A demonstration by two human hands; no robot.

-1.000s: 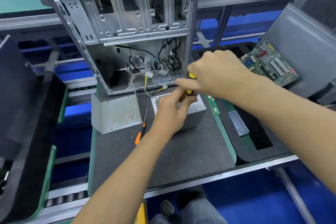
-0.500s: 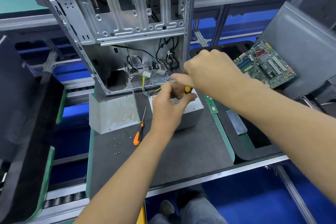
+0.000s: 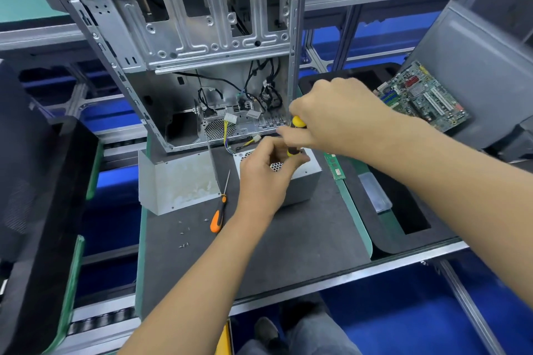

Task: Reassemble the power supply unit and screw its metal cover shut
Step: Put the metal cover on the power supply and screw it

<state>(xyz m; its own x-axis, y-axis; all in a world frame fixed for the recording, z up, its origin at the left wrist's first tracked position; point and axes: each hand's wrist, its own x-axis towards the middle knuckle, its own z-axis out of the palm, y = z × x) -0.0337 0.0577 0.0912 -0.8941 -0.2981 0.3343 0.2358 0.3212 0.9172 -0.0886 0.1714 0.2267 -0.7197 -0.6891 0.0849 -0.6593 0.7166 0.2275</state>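
On the dark mat (image 3: 259,253) at the middle of the bench, the grey power supply box (image 3: 302,184) is seen standing just in front of the open computer case (image 3: 202,52). Its perforated top is largely covered by both hands. A yellow-and-black screwdriver (image 3: 297,124) is held upright over the box. Its handle is gripped by the right hand (image 3: 337,115), fingers curled round the upper part. The lower part of the handle, near the shaft, is pinched by the fingers of the left hand (image 3: 265,173), whose heel lies over the box top. The tip of the tool is hidden by the hands, so its contact with a screw cannot be told.

A bent metal cover (image 3: 178,181) is stood on the mat to the left of the box, apart from it, leaning against the foot of the case. An orange-handled screwdriver (image 3: 219,210) lies between the cover and the box, untouched. A few loose screws (image 3: 184,236) are scattered on the mat just left of its handle. Yellow and black wires (image 3: 227,135) run from the case floor towards the box. A memory stick (image 3: 334,167) lies at the mat's right edge. A green circuit board (image 3: 424,95) is propped on a grey tray (image 3: 476,52) at the far right.
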